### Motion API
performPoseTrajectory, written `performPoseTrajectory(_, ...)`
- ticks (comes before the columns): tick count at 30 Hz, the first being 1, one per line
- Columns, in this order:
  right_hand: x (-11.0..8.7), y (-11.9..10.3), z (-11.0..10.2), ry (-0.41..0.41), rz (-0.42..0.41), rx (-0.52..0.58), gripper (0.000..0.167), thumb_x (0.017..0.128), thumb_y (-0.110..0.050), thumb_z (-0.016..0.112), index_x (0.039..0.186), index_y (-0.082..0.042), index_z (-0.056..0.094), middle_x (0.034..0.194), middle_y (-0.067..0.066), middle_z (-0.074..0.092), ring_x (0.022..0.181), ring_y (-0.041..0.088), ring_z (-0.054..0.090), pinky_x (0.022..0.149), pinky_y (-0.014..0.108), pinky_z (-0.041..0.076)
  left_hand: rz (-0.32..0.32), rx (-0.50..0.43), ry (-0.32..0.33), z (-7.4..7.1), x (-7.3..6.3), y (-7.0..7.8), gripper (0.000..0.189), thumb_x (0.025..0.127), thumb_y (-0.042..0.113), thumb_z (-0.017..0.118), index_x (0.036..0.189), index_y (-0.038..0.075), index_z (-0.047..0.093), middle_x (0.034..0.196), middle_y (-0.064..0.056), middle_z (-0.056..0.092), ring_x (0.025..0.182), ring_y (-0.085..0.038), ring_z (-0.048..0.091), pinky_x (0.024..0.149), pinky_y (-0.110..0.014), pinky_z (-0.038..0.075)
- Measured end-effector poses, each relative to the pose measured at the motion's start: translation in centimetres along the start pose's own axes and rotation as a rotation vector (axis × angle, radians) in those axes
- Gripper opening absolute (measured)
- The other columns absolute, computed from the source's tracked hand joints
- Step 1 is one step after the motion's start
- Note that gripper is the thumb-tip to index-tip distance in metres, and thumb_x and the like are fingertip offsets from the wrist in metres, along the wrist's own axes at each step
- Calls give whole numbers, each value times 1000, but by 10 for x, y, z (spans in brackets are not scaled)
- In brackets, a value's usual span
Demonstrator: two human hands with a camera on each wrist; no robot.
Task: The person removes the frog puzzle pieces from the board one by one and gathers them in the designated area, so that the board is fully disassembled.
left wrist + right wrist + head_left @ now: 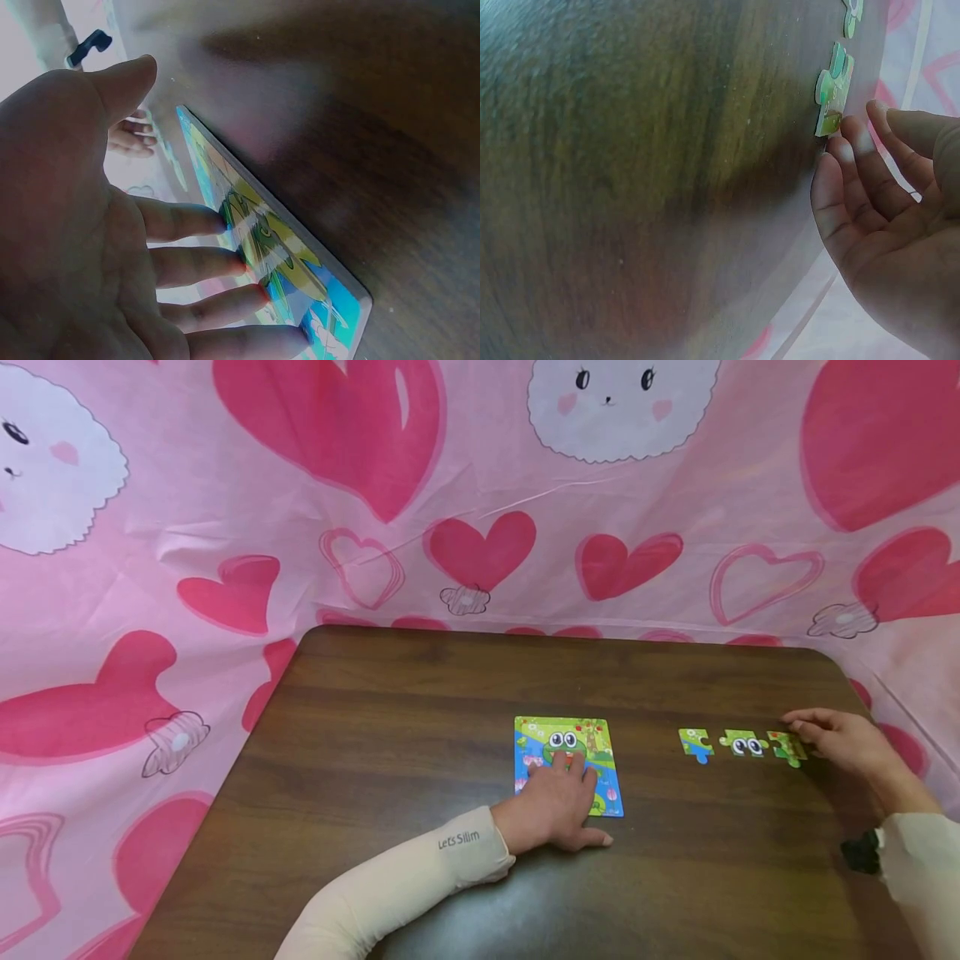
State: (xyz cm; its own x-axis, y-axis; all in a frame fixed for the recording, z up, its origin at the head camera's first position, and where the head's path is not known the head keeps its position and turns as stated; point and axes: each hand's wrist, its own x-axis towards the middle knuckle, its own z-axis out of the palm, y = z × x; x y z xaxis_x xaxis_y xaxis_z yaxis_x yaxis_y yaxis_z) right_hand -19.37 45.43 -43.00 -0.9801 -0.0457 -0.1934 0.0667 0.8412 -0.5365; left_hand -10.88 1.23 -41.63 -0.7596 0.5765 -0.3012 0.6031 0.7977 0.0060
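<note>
My left hand [553, 797] rests flat on a frog picture puzzle board [567, 739], its fingertips touching the picture. Seen from the left wrist, the fingers [199, 268] stretch across the board [281, 251], partly covering it. To the right, three loose jigsaw pieces lie in a row: a green-and-blue piece [696, 743], a piece with two frog eyes [745, 745] and a green piece with red spots [784, 747]. My right hand [843, 747] is at the right end of that row, fingers loosely bent beside the last piece [835, 94]. Whether those fingertips touch it is unclear.
The brown wooden table [360, 777] has rounded far corners. A pink cloth [465, 477] printed with hearts and white faces hangs behind it and along its sides. A small black object [860, 852] sits at my right wrist, by the sleeve.
</note>
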Motion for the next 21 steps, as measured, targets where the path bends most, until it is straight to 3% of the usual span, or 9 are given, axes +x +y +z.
performPoseTrajectory(4, 0, -1, -1, -10, -3, 116, 37, 109, -23, 44, 122, 7, 60, 85, -23, 63, 74, -4, 57, 64, 22, 53, -10, 3, -3, 0, 0, 1, 91, 86, 80, 51, 151, 17, 42, 155, -5, 43, 135, -25, 43, 93, -50, 54)
performPoseTrajectory(7, 0, -5, -3, -27, 21, 234, 28, 109, -27, 45, 114, -14, 69, 87, -31, 62, 76, -6, 61, 66, 20, 54, -16, 0, -15, -1, 0, 2, 91, 86, 80, 51, 151, 17, 42, 156, -5, 42, 135, -26, 43, 94, -51, 54)
performPoseTrajectory(11, 1, -14, -4, -37, 17, 330, 23, 108, -30, 47, 107, -37, 69, 89, -34, 64, 79, -10, 64, 66, 18, 54, -25, 13, -32, -2, 2, 4, 92, 86, 81, 51, 150, 16, 43, 155, -6, 43, 135, -25, 45, 93, -49, 55)
performPoseTrajectory(15, 3, -25, -3, -70, -15, 489, 26, 108, -25, 48, 106, -37, 71, 90, -27, 70, 81, -8, 68, 68, 15, 55, -45, 38, -41, -2, 3, 7, 92, 85, 82, 50, 149, 16, 44, 150, -6, 45, 135, -26, 47, 89, -44, 56)
performPoseTrajectory(17, 4, -32, -1, -90, -38, 627, 28, 108, -21, 49, 104, -34, 73, 91, -21, 74, 82, -4, 71, 69, 17, 56, -54, 54, -45, -2, 3, 9, 93, 85, 83, 49, 148, 15, 43, 150, -7, 45, 136, -28, 47, 88, -43, 56)
performPoseTrajectory(21, 4, -49, 5, -127, -99, 814, 27, 107, -17, 49, 106, -29, 74, 96, -14, 76, 85, 1, 73, 71, 20, 58, -68, 45, -66, -2, 3, 11, 98, 85, 84, 48, 153, 14, 40, 157, -9, 40, 142, -32, 43, 92, -45, 56)
